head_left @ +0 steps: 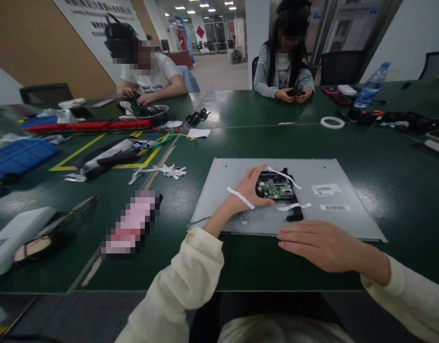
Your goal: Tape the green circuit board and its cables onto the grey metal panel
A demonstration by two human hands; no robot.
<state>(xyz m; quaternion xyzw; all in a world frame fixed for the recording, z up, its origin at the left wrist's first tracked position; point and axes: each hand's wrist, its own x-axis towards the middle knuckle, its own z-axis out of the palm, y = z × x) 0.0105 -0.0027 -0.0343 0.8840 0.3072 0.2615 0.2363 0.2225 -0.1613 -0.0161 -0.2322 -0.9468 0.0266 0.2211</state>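
Fingers of our left hand spread around the left side of the green circuit board; we cannot tell whether they grip it. A white strip crosses that hand. The board sits on our grey metal panel, flat on the bench. Our right hand, fingers straight and released, is by the panel's front edge.

The left hand is out in front, thumb and fingers spread apart. The right hand points left, fingers straight and together.
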